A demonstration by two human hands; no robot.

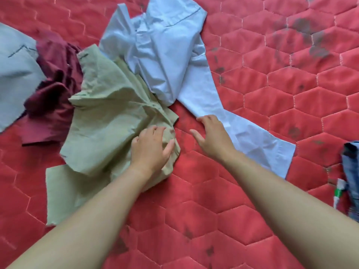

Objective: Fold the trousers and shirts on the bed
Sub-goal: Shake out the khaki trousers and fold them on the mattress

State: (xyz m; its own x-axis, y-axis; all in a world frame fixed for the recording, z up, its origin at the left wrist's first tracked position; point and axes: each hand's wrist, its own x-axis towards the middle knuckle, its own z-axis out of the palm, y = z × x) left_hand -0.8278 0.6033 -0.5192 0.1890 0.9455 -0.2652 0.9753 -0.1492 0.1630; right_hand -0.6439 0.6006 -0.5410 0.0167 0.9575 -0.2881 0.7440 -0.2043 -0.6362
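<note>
1. Head view, the hands: the left hand [153, 146] lies palm down on the near corner of the olive-green garment [114, 117]. Its fingers are lightly bent and its thumb is spread, so it presses the cloth and does not pinch it. The right hand [212, 135] is also palm down with the thumb spread wide. Its bent fingertips touch the edge of the long flat limb of the light-blue garment [167, 61]; I cannot tell whether that limb is a sleeve or a trouser leg.

2. Head view, where the clothes are: all of them lie on the bed [281, 98], on its red quilted cover. The olive piece is crumpled under and beyond the left hand. The blue piece is bunched beyond both hands, and its limb runs past the outer side of the right hand. A maroon garment [52, 94] and a grey garment [15, 74] lie further out on the left hand's side.

3. Handling, as a judgement: the cloth looks thin, light and limp, and it creases easily. It will probably slide over the quilt and will not hold a shape unless it is smoothed flat first. Hems, seams, waistband or collar corners look like the best places to take hold, pinching two corners at once to shake the piece open.
</note>
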